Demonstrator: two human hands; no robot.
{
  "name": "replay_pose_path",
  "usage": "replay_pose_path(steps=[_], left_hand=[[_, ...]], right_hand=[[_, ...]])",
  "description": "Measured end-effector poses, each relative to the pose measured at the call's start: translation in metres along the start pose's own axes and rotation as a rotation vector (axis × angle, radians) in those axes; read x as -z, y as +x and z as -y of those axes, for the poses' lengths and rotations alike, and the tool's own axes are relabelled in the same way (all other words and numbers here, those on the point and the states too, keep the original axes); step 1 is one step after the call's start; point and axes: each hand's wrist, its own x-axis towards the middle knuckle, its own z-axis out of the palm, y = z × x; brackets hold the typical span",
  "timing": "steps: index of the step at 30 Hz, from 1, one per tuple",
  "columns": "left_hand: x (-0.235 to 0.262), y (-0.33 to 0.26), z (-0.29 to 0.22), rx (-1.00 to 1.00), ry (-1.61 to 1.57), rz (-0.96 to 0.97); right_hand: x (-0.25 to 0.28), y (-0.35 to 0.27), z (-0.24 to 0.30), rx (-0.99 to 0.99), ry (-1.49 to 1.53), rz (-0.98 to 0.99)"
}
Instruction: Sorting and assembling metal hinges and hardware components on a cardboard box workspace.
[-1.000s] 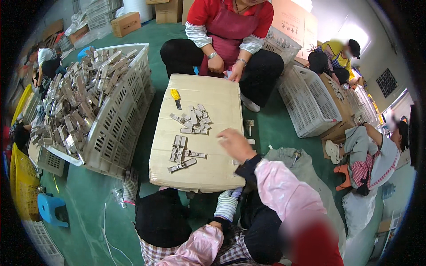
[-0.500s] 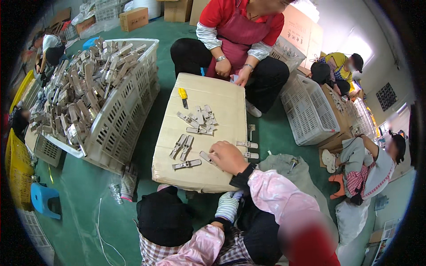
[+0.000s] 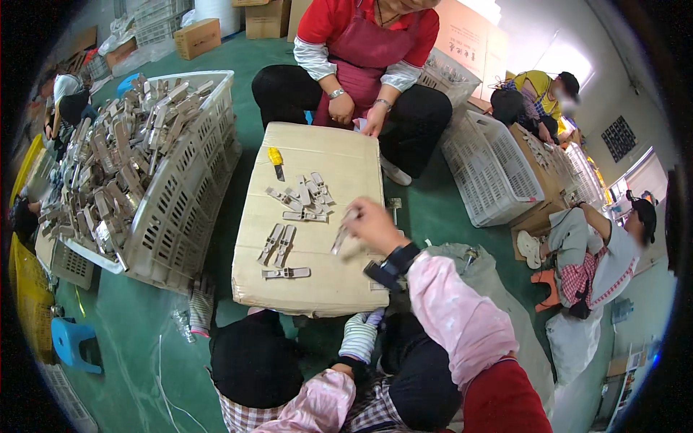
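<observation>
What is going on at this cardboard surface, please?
The person's right hand pinches a grey clip-like piece over the cardboard surface. Similar pieces lie left of it, a yellow-handled blade beyond them. The gloved left hand is by the near edge; its grip is unclear. A co-worker in an apron sits opposite.

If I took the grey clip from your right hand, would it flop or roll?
The grey clip is probably stiff: it looks straight, though blurred, with the right hand gripping one end. It may feel light, pinched in one hand. Pushed, it might slide, not roll: similar clips lie flat.
</observation>
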Motion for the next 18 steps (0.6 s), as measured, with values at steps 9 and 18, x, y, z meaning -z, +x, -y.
replay_pose_path(steps=[9, 18], left_hand=[[-0.006, -0.009, -0.022, 0.056, -0.036, -0.004], [-0.004, -0.004, -0.01, 0.024, -0.005, 0.012]], right_hand=[[0.088, -0.011, -0.063, -0.467, 0.399, -0.434], [0.074, 0.004, -0.098, -0.404, 0.391, -0.423]])
